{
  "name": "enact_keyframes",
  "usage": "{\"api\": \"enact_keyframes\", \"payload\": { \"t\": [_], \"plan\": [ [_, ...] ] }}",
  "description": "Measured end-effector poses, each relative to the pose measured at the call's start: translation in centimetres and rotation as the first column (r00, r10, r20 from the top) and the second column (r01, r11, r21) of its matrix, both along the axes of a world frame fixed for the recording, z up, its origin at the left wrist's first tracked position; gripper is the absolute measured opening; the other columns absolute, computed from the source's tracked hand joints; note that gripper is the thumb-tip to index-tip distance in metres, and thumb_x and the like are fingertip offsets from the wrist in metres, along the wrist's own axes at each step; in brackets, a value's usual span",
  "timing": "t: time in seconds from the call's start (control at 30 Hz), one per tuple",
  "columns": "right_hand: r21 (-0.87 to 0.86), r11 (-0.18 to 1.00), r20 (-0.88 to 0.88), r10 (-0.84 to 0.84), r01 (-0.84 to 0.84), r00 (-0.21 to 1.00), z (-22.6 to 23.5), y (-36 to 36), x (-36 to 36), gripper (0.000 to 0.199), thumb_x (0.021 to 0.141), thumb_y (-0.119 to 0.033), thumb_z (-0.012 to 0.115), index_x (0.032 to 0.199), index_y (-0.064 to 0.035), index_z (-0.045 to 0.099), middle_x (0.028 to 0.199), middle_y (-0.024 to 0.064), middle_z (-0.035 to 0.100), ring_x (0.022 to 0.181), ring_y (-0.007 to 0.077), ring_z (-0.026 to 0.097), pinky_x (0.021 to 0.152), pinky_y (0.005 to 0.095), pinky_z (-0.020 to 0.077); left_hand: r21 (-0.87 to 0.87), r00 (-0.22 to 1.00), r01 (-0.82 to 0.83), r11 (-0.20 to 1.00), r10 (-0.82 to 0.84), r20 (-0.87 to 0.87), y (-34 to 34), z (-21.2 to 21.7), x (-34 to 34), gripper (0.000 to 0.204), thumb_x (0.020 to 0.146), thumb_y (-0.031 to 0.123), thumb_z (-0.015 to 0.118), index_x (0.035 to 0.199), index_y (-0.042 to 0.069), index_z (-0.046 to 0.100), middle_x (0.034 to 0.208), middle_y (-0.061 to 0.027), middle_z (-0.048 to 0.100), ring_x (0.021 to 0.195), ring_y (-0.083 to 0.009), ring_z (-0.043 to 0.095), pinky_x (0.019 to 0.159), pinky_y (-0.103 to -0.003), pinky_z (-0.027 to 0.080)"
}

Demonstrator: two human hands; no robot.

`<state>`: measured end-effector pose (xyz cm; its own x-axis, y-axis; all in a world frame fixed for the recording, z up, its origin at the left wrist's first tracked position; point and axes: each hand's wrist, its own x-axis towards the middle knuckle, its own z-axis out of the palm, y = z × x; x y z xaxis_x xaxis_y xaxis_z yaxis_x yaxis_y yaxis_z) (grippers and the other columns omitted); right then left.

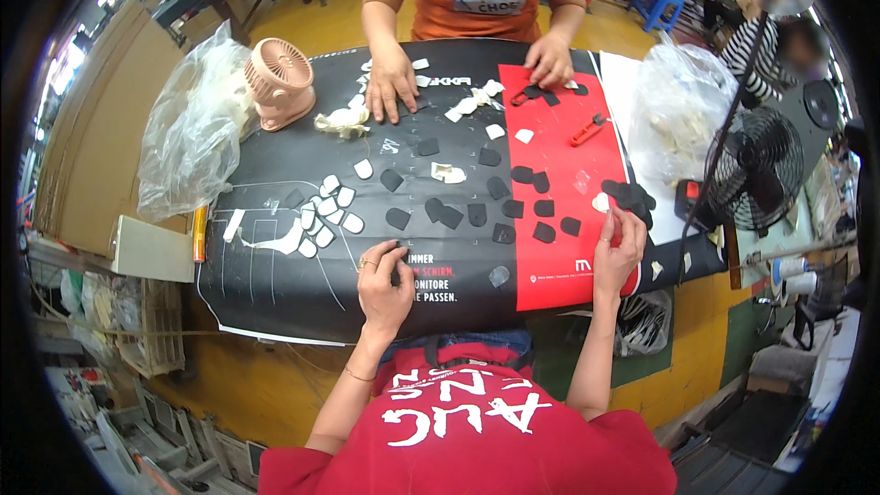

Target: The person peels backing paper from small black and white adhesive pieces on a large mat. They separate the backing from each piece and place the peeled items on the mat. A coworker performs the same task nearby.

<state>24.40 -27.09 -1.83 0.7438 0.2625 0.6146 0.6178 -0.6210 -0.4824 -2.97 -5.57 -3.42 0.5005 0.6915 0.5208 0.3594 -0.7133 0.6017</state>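
My left hand [383, 291] is over the near edge of the black mat [385, 310], its fingers curled in. A small dark bit shows at its fingertips, too little to name. My right hand [623, 252] reaches over the red part [555, 286] of the mat, thumb and forefinger at a small white rounded patch [601, 203]. That patch lies against a heap of black rounded patches [629, 194]. Loose black patches [477, 214] are spread across the middle. White rounded patches [327, 206] cluster on the left.
Across the table, a person in orange has one hand [391, 84] on the mat and the other [550, 61] by black pieces. A red-handled tool [588, 131] lies nearby. Plastic bags [683, 110], a pink fan [280, 82] and a black fan [756, 170] stand at the sides.
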Motion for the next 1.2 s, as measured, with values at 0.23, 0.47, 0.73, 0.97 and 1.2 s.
{"api": "enact_keyframes", "payload": {
  "t": [0.23, 0.47, 0.73, 0.97, 1.2],
  "plan": [
    [0.039, 0.916, -0.154, 0.401, -0.400, 0.903, 3.4, 9.3, -3.8, 0.027, 0.089, -0.018, 0.072, 0.112, -0.0039, 0.069, 0.109, 0.0150, 0.062, 0.107, 0.0335, 0.058, 0.094, 0.0444, 0.0453, -0.020, 1.000, -0.011, 1.000, 0.011, 0.016, -0.1, 0.2, 0.0, 0.024, 0.081, -0.003, 0.066, 0.104, -0.001, 0.069, 0.111, -0.0172, 0.067, 0.100, -0.0355, 0.064, 0.088, -0.043, 0.052],
    [-0.274, 0.704, -0.209, 0.622, -0.655, 0.755, 2.5, 19.3, -4.3, 0.022, 0.088, -0.019, 0.072, 0.107, -0.0070, 0.070, 0.111, 0.0109, 0.060, 0.106, 0.0298, 0.056, 0.091, 0.0419, 0.0434, -0.034, 0.999, -0.018, 0.999, 0.019, 0.027, -0.1, -0.1, -0.2, 0.025, 0.081, -0.002, 0.066, 0.106, 0.000, 0.068, 0.114, -0.0186, 0.065, 0.103, -0.0369, 0.064, 0.090, -0.043, 0.052],
    [0.101, 0.649, -0.332, 0.737, -0.754, 0.589, 3.3, 17.0, -4.9, 0.011, 0.092, -0.012, 0.066, 0.098, -0.0034, 0.070, 0.100, 0.0098, 0.067, 0.096, 0.0305, 0.062, 0.084, 0.0403, 0.0476, -0.065, 0.997, 0.004, 0.998, 0.002, 0.081, 0.0, 0.6, -0.3, 0.030, 0.084, 0.003, 0.069, 0.114, 0.000, 0.065, 0.119, -0.0188, 0.063, 0.105, -0.0365, 0.063, 0.091, -0.042, 0.051],
    [0.147, 0.603, -0.213, 0.793, -0.784, 0.571, 4.7, 15.5, -5.4, 0.012, 0.089, -0.007, 0.068, 0.100, -0.0044, 0.070, 0.099, 0.0105, 0.068, 0.090, 0.0303, 0.065, 0.080, 0.0381, 0.0494, -0.478, 0.947, 0.193, 0.857, -0.035, 0.318, 1.3, 4.0, 1.8, 0.039, 0.094, 0.017, 0.066, 0.129, 0.000, 0.060, 0.121, -0.0160, 0.063, 0.112, -0.0273, 0.061, 0.092, -0.037, 0.050],
    [0.051, 0.544, -0.110, 0.837, -0.838, 0.537, 5.8, 14.4, -6.7, 0.013, 0.087, -0.009, 0.070, 0.100, -0.0060, 0.070, 0.094, 0.0080, 0.067, 0.088, 0.0283, 0.065, 0.075, 0.0385, 0.0483, -0.744, 0.836, 0.541, 0.391, -0.154, 0.527, 4.0, 5.5, 5.8, 0.027, 0.097, 0.019, 0.069, 0.113, -0.003, 0.068, 0.098, -0.0081, 0.073, 0.085, -0.0114, 0.067, 0.079, -0.027, 0.054]
  ]
}}
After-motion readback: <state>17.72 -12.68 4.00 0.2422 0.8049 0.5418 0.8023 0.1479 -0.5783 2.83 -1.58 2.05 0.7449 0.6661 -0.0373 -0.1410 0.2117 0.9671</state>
